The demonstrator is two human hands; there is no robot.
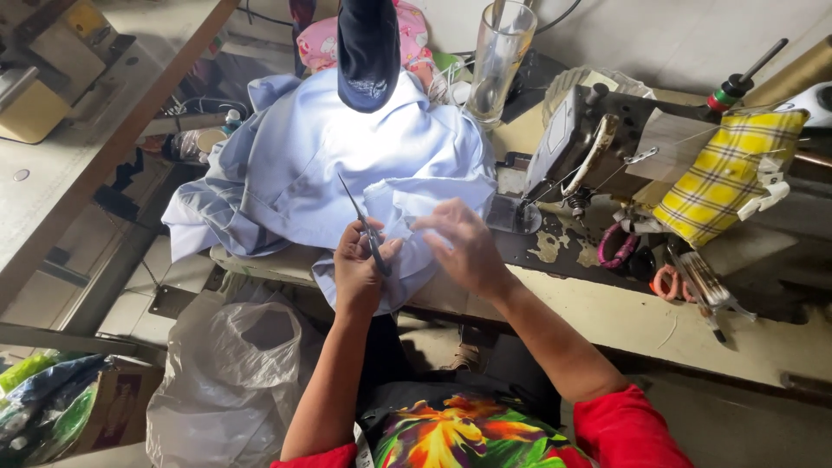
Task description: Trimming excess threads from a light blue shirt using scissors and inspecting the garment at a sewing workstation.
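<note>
Head view of a person sitting at a sewing worktop [624,316]. The left hand [360,269] is closing its fingers around a pair of slim dark metal scissors [368,232], the blades pointing up and away over a pale blue cotton garment [347,165]. The right hand [464,247] is lying on a folded edge of the same garment, its fingers bent and pressing or pinching the cloth; whether it is fully gripping cannot be told. The garment is lying heaped on the worktop, just left of a grey industrial sewing machine [581,143], with one fold hanging over the near edge between the two hands. A yellow plaid fabric cover [728,178] is sitting on the machine's right side. A tall clear glass tumbler [500,61] is standing behind the heap, and a dark navy cloth piece [368,52] is hanging above it. A translucent white plastic bag [230,381] is resting on the floor at lower left.
</note>
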